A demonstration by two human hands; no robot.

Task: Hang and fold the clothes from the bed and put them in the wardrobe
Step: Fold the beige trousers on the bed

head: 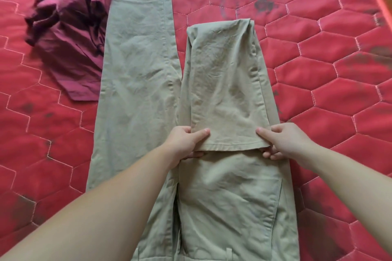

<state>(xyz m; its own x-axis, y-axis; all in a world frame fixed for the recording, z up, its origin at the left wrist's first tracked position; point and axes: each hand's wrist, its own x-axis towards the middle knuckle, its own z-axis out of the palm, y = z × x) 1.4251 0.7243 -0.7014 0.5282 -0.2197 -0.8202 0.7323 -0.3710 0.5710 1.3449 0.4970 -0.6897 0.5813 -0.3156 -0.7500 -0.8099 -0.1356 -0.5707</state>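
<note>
Khaki trousers (137, 82) lie spread along the red quilted bed (331, 82). The left leg stretches straight away from me. The right leg (224, 82) is folded back toward me, its hem lying across the thigh. My left hand (187, 143) pinches the hem's left corner, thumb on top and fingers beneath. My right hand (282, 141) pinches the hem's right corner in the same way. A crumpled maroon garment (70, 34) lies to the left of the trousers, partly under their edge.
The bed's far right edge (379, 0) shows at the upper right, with a strip of floor beyond it. Dark smudges mark the quilt in several places. No wardrobe or hanger is in view.
</note>
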